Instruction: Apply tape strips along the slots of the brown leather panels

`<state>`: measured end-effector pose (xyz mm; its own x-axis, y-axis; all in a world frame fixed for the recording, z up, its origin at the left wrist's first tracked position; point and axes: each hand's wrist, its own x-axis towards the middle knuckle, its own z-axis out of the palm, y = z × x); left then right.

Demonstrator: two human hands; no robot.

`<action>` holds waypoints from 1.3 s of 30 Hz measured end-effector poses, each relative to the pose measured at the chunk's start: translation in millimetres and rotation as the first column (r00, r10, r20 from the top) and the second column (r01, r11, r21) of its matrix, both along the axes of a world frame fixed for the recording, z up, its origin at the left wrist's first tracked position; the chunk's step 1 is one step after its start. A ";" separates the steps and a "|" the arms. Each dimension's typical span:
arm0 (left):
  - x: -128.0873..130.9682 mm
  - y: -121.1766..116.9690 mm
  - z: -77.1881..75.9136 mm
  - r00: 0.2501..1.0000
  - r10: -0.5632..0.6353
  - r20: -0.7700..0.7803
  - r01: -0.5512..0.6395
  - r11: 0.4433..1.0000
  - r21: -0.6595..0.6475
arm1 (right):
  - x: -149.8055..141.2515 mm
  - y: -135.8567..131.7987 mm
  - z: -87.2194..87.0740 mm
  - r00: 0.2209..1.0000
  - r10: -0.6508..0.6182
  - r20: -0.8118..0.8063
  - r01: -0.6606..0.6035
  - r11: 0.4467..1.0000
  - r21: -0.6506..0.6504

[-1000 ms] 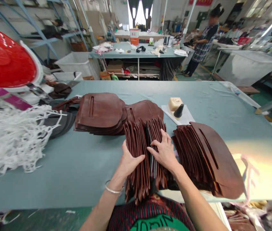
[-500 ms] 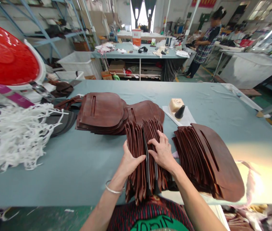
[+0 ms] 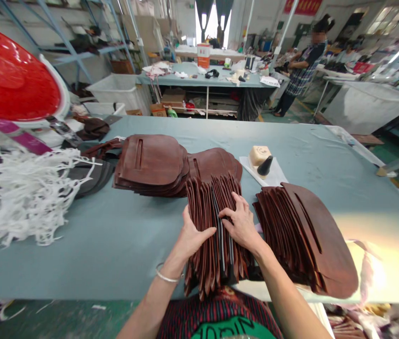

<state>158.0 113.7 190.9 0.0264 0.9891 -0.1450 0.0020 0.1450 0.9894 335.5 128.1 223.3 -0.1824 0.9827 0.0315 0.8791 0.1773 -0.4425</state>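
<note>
A row of brown leather pieces (image 3: 203, 254) stands on edge at the table's near side, right in front of me, with thin pale edges showing near its middle. My left hand (image 3: 193, 235) clasps the row's left side, its thumb stretched across the upper edges. On the right part of the row lies my right hand (image 3: 241, 221), fingers bent and closed on the leather edges near the middle. Which single piece its fingertips pinch is partly hidden. To the right leans another row of brown leather flaps (image 3: 287, 230), the outermost one showing a long slot.
Behind the row lie flat stacks of slotted leather flaps (image 3: 157, 157) and rounded flaps (image 3: 215, 162). A cream block (image 3: 259, 154) and black cone (image 3: 265, 165) sit on white paper. White strips (image 3: 26, 202) and a red basin (image 3: 12, 75) crowd the left. A person (image 3: 305, 66) stands far right.
The dark gap in the middle of the row has narrowed, and pale edges there sit slightly farther right. Both hands stay nearly in place, and the view has shifted a little.
</note>
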 end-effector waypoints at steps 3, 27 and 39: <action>1.8 -1.0 0.4 0.997 -0.015 0.070 0.016 1.000 -0.010 | -4.7 -1.3 -1.3 1.000 -0.020 0.006 0.019 0.999 0.039; 0.7 -0.4 13.3 0.990 -0.037 0.133 0.047 0.996 -0.075 | -19.8 -5.5 6.3 0.991 -0.084 0.107 0.080 0.996 0.037; -7.0 -3.2 9.4 0.988 0.001 0.153 0.018 0.993 -0.120 | -28.0 -4.6 5.1 0.975 -0.108 0.194 0.103 0.994 0.038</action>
